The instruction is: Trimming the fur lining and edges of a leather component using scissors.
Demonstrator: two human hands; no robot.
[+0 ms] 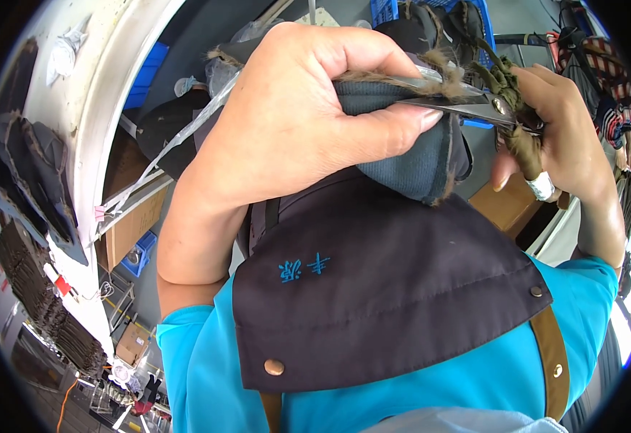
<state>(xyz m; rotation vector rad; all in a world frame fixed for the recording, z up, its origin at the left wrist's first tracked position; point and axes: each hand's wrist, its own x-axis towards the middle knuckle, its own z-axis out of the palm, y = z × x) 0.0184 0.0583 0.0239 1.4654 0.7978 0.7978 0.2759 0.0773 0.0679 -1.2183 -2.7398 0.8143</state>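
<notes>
My left hand (294,119) pinches a dark blue-grey ribbed fabric piece (405,169) with brown fur along its edges, held in front of my chest. My right hand (564,123) grips a pair of scissors (474,108) whose handles are wrapped in olive cloth, with a white band on one loop. Their blades point left along the furry edge (438,83), the tips by my left thumb. A clear plastic strip (178,141) stretches from a pink clip (100,213) at the white table up behind my left hand. Part of the fabric is hidden by my fingers.
Left of me runs a white table edge (117,94) with dark fur-edged pieces (30,173) on it. A blue crate (487,29) of similar dark pieces stands at the far right. Cardboard boxes (138,227) sit below the table. A dark apron (373,289) covers my chest.
</notes>
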